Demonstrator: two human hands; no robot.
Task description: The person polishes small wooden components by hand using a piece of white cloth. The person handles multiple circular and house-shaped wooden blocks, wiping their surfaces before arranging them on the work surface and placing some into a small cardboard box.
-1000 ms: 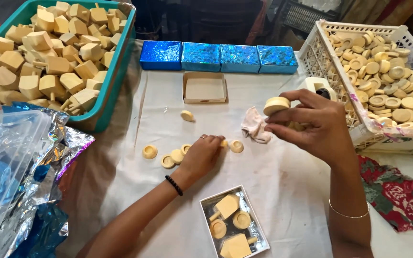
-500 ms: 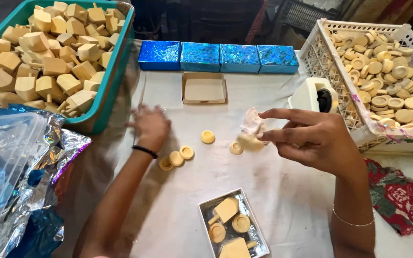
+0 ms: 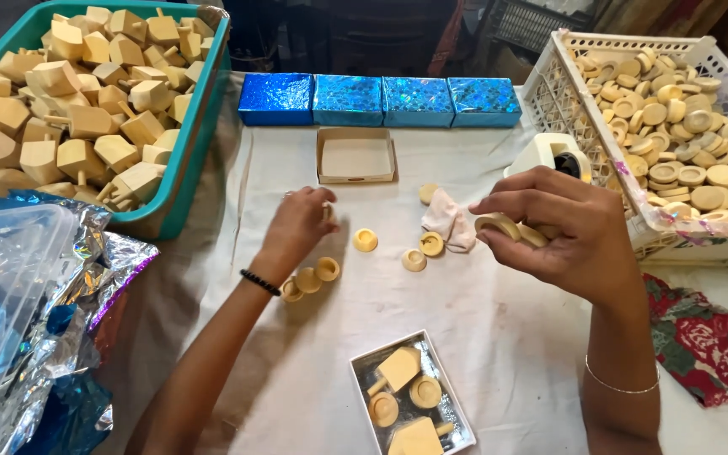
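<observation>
My right hand (image 3: 562, 227) is raised over the white cloth and pinches two round wooden discs (image 3: 511, 229) between thumb and fingers. My left hand (image 3: 301, 226) rests on the cloth with its fingers curled over a small wooden piece (image 3: 328, 211). Beside its wrist lie three small wooden cups (image 3: 311, 279). More cups (image 3: 366, 240) and a crumpled pale rag (image 3: 448, 219) lie between the hands. A small open box (image 3: 410, 396) near me holds wooden tops and discs.
A teal crate (image 3: 191, 168) of wooden spinning tops stands at the left, a white basket (image 3: 634, 211) of wooden discs at the right. Several shiny blue boxes (image 3: 379, 99) line the back, an empty cardboard box (image 3: 355, 156) before them. Foil wrap (image 3: 52, 320) lies at front left.
My left hand moved from the loose cups up toward the empty cardboard box and closed on a small piece. My right hand lowered with its discs, then shifted slightly right.
</observation>
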